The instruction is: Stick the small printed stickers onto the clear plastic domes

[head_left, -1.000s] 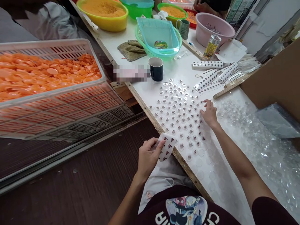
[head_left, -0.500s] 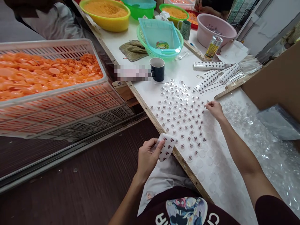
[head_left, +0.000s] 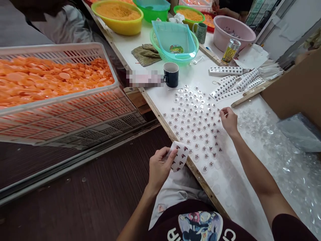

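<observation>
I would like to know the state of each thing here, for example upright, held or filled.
Patterned sheet: held by left hand, curved.
Right hand: fingers bent, grip unclear.
Clear discs: laid out, many dark-patterned.
Patterned rolls: lying down, curled.
Dark mug: upright.
Glass: upright.
Brownish cloth: crumpled.
Teal tray: resting in green colander.
Yellow basin: holding orange heap.
White basket: holding orange pieces.
Pink basin: partly filled.

One head cam, worn by the person, tipped forward and down. Sits just above own shirt (head_left: 200,222), so left hand (head_left: 160,164) and right hand (head_left: 229,122) are near, within arm's reach. Looks obliquely along bench (head_left: 157,100) from beside its wooden edge (head_left: 203,181); bench's far part runs to frame top.
</observation>
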`<state>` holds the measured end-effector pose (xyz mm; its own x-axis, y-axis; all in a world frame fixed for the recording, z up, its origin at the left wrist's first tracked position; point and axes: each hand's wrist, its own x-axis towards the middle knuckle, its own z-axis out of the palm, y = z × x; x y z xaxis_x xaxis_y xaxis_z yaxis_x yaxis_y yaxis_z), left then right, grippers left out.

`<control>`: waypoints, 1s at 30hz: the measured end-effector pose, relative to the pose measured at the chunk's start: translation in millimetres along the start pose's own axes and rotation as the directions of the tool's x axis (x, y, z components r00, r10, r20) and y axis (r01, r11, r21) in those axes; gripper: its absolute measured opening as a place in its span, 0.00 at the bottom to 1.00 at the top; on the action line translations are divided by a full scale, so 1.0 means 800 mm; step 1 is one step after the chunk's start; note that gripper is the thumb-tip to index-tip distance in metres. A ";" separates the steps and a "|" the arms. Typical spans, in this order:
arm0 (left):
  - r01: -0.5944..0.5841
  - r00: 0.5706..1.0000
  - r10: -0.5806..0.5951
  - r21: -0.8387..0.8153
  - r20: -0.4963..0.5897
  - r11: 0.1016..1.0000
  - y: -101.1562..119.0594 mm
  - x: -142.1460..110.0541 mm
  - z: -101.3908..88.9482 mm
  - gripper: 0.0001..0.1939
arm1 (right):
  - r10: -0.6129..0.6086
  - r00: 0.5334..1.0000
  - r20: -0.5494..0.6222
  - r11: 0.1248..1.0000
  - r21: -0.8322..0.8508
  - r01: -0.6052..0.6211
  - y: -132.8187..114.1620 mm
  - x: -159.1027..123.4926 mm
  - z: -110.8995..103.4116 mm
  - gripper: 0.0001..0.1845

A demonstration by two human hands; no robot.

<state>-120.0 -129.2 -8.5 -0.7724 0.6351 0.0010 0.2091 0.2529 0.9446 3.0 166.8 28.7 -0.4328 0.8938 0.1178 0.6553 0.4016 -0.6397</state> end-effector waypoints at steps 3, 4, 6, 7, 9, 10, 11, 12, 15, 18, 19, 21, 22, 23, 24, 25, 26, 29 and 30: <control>0.006 1.000 -0.007 -0.033 -0.019 0.999 0.003 -0.001 0.003 0.19 | -0.206 0.941 0.267 0.939 0.324 0.114 -0.043 -0.075 0.009 0.15; 0.008 1.000 -0.008 -0.039 -0.020 0.999 0.005 -0.001 0.004 0.19 | -0.285 0.889 0.359 0.912 0.385 0.137 -0.056 -0.099 0.013 0.14; 0.011 1.000 -0.011 -0.043 -0.010 0.999 0.010 -0.002 0.005 0.20 | -0.367 0.822 0.437 0.869 0.476 0.135 -0.075 -0.136 0.023 0.13; 0.013 1.000 -0.013 -0.046 -0.001 0.999 0.013 -0.002 0.005 0.20 | -0.375 0.818 0.436 0.855 0.505 0.123 -0.080 -0.148 0.027 0.11; 0.017 1.000 -0.015 -0.074 0.027 0.997 0.019 -0.001 0.005 0.17 | -0.361 0.835 0.416 0.841 0.532 0.098 -0.084 -0.160 0.032 0.10; 0.019 0.999 -0.014 -0.099 0.042 0.995 0.021 -0.001 0.005 0.15 | -0.353 0.838 0.415 0.839 0.536 0.088 -0.084 -0.161 0.033 0.09; 0.018 0.998 -0.011 -0.124 0.057 0.992 0.023 0.000 0.004 0.13 | -0.352 0.834 0.424 0.839 0.537 0.081 -0.083 -0.160 0.034 0.09; 0.017 0.998 -0.007 -0.141 0.069 0.990 0.025 0.000 0.004 0.13 | -0.355 0.827 0.435 0.840 0.537 0.078 -0.081 -0.159 0.034 0.09; 0.013 0.998 -0.005 -0.138 0.060 0.990 0.026 -0.001 0.005 0.12 | -0.363 0.827 0.429 0.838 0.538 0.089 -0.080 -0.160 0.032 0.09; 0.029 0.999 -0.025 -0.126 0.026 0.992 0.024 -0.003 0.006 0.13 | -0.370 0.858 0.356 0.853 0.497 0.161 -0.082 -0.168 0.029 0.07; 0.034 0.999 -0.032 -0.128 0.019 0.991 0.023 -0.003 0.006 0.14 | -0.383 0.862 0.333 0.855 0.482 0.193 -0.083 -0.170 0.027 0.06; 0.038 0.999 -0.037 -0.132 0.012 0.991 0.022 -0.003 0.006 0.14 | -0.407 0.867 0.288 0.848 0.471 0.242 -0.086 -0.173 0.023 0.06; 0.039 0.999 -0.038 -0.130 0.007 0.991 0.022 -0.003 0.006 0.15 | -0.411 0.875 0.257 0.841 0.478 0.254 -0.087 -0.173 0.021 0.06; 0.038 0.999 -0.038 -0.127 0.003 0.991 0.022 -0.003 0.006 0.15 | -0.405 0.888 0.219 0.833 0.488 0.259 -0.089 -0.172 0.019 0.06; 0.037 0.999 -0.037 -0.122 0.000 0.992 0.022 -0.003 0.006 0.15 | -0.388 0.904 0.181 0.829 0.497 0.256 -0.091 -0.170 0.018 0.05; 0.035 0.999 -0.035 -0.116 0.000 0.993 0.022 -0.003 0.007 0.15 | -0.365 0.918 0.156 0.828 0.504 0.244 -0.093 -0.168 0.018 0.04; 0.032 0.999 -0.032 -0.108 0.003 0.994 0.022 -0.004 0.007 0.15 | -0.345 0.926 0.153 0.829 0.512 0.224 -0.096 -0.166 0.020 0.02; 0.002 1.000 0.000 -0.071 0.020 0.997 0.024 -0.004 0.009 0.15 | -0.321 0.909 0.265 0.822 0.554 0.129 -0.103 -0.162 0.029 0.14; -0.011 1.000 0.012 -0.057 0.025 0.998 0.024 -0.004 0.009 0.15 | -0.323 0.898 0.298 0.812 0.574 0.101 -0.106 -0.163 0.033 0.17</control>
<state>-109.1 -120.9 7.5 -0.7546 0.6561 0.0046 0.1832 0.2040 0.9617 -12.6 11.2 47.1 -0.7848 0.6137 0.0861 0.1327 0.3022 -0.9440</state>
